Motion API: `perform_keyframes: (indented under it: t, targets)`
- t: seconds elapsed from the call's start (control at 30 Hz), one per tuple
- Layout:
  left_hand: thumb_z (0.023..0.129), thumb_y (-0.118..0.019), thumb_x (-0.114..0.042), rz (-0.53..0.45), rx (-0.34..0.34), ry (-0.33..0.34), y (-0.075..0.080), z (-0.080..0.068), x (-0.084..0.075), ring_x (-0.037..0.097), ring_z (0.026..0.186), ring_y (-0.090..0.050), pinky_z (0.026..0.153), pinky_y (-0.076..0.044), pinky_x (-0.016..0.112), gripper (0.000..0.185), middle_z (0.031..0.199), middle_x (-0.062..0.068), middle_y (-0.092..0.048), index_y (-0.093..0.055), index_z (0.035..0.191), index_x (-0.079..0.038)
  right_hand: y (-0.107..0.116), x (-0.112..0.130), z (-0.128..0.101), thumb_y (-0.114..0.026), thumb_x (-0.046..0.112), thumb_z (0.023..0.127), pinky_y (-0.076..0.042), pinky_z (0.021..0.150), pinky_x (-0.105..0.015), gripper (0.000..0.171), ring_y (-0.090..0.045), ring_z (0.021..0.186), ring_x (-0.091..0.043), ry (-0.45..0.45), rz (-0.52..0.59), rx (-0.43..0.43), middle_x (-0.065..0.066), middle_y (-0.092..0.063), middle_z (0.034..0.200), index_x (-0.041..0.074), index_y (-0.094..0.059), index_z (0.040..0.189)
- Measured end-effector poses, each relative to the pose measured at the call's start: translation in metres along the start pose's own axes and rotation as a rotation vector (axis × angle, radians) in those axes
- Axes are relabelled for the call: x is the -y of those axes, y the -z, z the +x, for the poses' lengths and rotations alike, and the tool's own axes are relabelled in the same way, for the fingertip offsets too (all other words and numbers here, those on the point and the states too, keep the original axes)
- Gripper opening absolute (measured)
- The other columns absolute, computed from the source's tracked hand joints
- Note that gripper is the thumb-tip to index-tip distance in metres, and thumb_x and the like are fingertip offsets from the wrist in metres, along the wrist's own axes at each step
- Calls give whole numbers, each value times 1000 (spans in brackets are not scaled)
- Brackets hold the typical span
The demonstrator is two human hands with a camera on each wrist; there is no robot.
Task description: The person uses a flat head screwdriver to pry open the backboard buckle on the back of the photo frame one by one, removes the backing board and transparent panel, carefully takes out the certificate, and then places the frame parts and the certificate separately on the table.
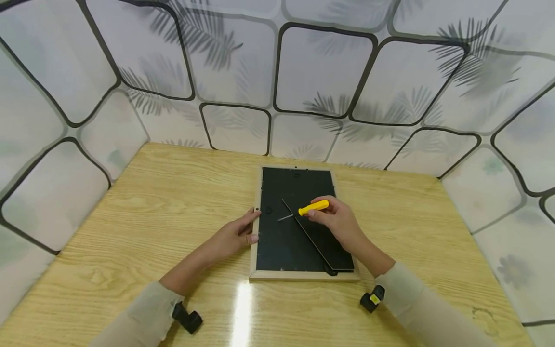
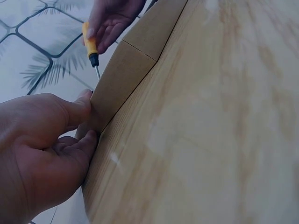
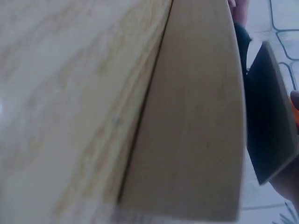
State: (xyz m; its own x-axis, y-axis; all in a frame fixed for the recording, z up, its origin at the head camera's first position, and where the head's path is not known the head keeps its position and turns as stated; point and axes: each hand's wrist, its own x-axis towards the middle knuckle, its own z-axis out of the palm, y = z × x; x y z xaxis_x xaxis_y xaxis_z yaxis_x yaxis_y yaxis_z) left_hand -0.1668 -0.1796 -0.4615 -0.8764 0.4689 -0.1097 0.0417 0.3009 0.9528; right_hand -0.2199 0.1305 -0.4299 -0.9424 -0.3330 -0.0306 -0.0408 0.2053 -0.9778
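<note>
A picture frame with a pale wooden rim (image 1: 299, 275) lies face down, its black backing board (image 1: 282, 250) upward. A black easel leg (image 1: 331, 246) slants across the backing, raised from it in the right wrist view. My left hand (image 1: 231, 237) holds the left rim, fingertips on its top edge and side. Over the backing, my right hand (image 1: 340, 222) grips a screwdriver (image 1: 314, 207) by its yellow handle. The metal shaft points left and down, its tip above the board near the middle. Part of the easel leg is hidden behind the right hand.
The frame lies on a wood-grain table (image 1: 182, 193). Behind the table and at both sides stand walls (image 1: 325, 72) patterned with dark outlines and leaves. Each sleeve carries a small black camera (image 1: 187, 318) at the wrist.
</note>
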Motion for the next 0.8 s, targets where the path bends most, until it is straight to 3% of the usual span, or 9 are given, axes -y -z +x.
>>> perform_keyframes:
  t: [0.47, 0.67, 0.8]
  targets:
    - [103, -58, -15, -18, 4, -5, 0, 0, 3, 34, 153, -21, 120, -32, 45, 71, 170, 9, 1, -19, 163, -17, 24, -4, 20, -71, 20, 96, -60, 92, -32, 41, -71, 101, -20, -21, -11, -37, -17, -63, 120, -4, -61, 127]
    - [103, -59, -15, -46, -3, 14, -1, 0, 1, 30, 153, -21, 120, -33, 41, 74, 170, 8, 1, -15, 163, -17, 23, -1, 30, -74, 21, 94, -58, 87, -21, 44, -67, 97, -18, -34, -116, -62, -14, -62, 120, 0, -62, 130]
    - [104, -59, -20, -52, -13, 36, -2, 0, 1, 25, 154, -21, 120, -32, 39, 79, 170, 3, -1, -8, 164, -19, 20, -1, 37, -75, 24, 93, -56, 85, -23, 39, -65, 97, -21, -43, -198, -92, -13, -65, 119, 6, -66, 126]
